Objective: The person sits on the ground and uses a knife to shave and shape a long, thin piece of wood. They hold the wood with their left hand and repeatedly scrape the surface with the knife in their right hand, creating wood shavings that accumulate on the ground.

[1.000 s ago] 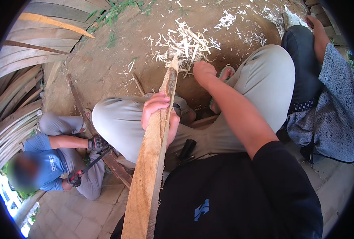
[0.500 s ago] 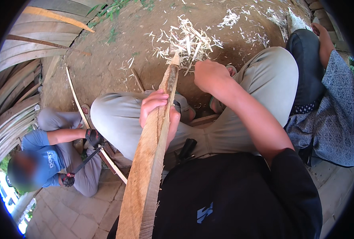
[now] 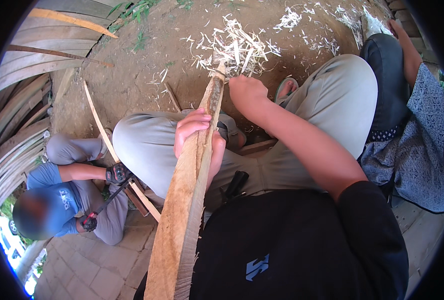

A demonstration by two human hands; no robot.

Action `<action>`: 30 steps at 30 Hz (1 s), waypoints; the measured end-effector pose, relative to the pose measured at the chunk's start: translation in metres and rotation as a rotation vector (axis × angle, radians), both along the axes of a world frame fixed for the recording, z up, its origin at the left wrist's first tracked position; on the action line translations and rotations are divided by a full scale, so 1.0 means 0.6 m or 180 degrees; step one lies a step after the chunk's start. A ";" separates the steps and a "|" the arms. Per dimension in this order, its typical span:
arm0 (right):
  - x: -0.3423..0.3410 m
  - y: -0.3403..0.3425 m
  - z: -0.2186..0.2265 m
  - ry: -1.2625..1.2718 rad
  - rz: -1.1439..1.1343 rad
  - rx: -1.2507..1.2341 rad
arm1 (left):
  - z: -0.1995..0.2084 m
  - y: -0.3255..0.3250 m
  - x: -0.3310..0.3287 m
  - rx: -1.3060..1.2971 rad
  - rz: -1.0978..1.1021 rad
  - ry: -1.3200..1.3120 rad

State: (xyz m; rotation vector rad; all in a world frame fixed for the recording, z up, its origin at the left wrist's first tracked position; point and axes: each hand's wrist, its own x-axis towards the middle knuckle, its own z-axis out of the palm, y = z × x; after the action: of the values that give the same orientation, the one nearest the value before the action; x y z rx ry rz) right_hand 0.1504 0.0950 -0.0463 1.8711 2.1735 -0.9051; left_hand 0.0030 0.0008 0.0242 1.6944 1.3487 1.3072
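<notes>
A long, rough-sawn wooden stake [image 3: 174,210] runs from beside my torso to a narrowed far end above the ground. Around its upper part, my left hand [image 3: 198,135] is closed, fingers on the left side and thumb side on the right. My right hand [image 3: 249,95] makes a fist just right of the narrowed end. From that fist a thin, dark knife blade [image 3: 218,73] reaches across the stake near its tip; the fist hides the handle. Below the tip lies a heap of pale wood shavings [image 3: 239,50] on the dirt.
At left, a co-worker with black gloves [image 3: 117,172] holds a long blade [image 3: 109,200] against a pale wood strip [image 3: 144,202]. Another seated person [image 3: 402,135] is close on my right. Stacked planks [image 3: 17,120] line the left side. A short stick [image 3: 172,97] lies beyond my left knee.
My right hand has moved left and slightly away from me, bringing the blade nearer the stake's tip. The left hand keeps its grip. The co-worker's wood strip and gloved hand have shifted slightly.
</notes>
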 end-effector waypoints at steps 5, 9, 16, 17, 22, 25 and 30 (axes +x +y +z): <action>-0.030 0.019 -0.088 0.0224 -0.0235 0.0227 | -0.001 0.001 -0.003 0.0039 -0.0030 -0.0027; -0.002 0.032 -0.088 0.0102 -0.0314 -0.0106 | -0.010 0.002 -0.006 0.0086 -0.0087 -0.0021; 0.017 0.019 -0.071 -0.0128 -0.0188 -0.0190 | -0.003 -0.003 -0.002 0.0010 0.0018 -0.0071; 0.016 0.020 -0.074 -0.0120 -0.0178 -0.0167 | -0.001 -0.004 -0.002 0.0005 0.0029 -0.0058; 0.003 0.042 -0.102 -0.0121 -0.0155 -0.0102 | 0.000 -0.006 -0.009 0.0099 -0.0032 0.0062; 0.029 0.048 -0.155 -0.0107 -0.0787 -0.0258 | 0.004 -0.002 -0.007 0.0123 -0.0086 0.0074; 0.031 0.028 -0.138 -0.0255 -0.0743 -0.0362 | -0.008 -0.005 -0.007 0.0061 0.0028 -0.0079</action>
State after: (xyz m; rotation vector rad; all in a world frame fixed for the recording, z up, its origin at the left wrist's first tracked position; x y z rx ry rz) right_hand 0.1692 0.1118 -0.1289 2.0958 1.8450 -0.9526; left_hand -0.0009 -0.0020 0.0191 1.6814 1.3347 1.3459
